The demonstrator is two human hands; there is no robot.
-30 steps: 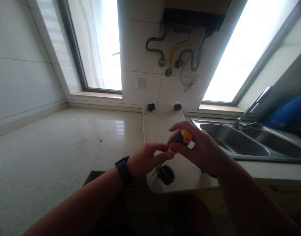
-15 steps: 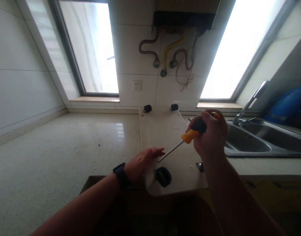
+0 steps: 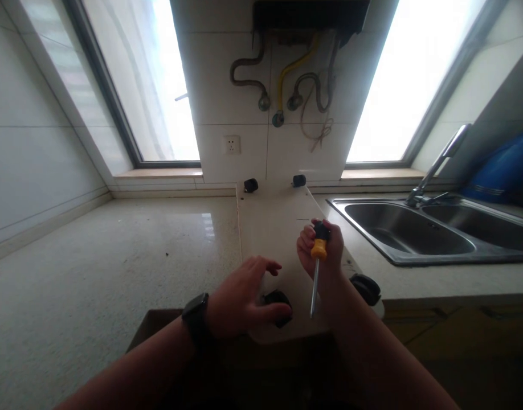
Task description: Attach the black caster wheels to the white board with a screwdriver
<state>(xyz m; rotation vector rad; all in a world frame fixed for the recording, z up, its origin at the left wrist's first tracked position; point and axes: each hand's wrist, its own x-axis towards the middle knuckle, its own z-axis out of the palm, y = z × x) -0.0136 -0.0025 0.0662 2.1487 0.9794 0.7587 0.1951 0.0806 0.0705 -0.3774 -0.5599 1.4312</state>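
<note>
Your right hand is closed in a fist around the black-and-orange handle of a screwdriver, whose long axis runs almost straight toward you, the thin steel shaft pointing down over the near end of the pale rectangular board. Your left hand, fingers loosely spread, rests on the black caster wheel at the board's near left corner. Another black caster sits at the board's near right corner.
</note>
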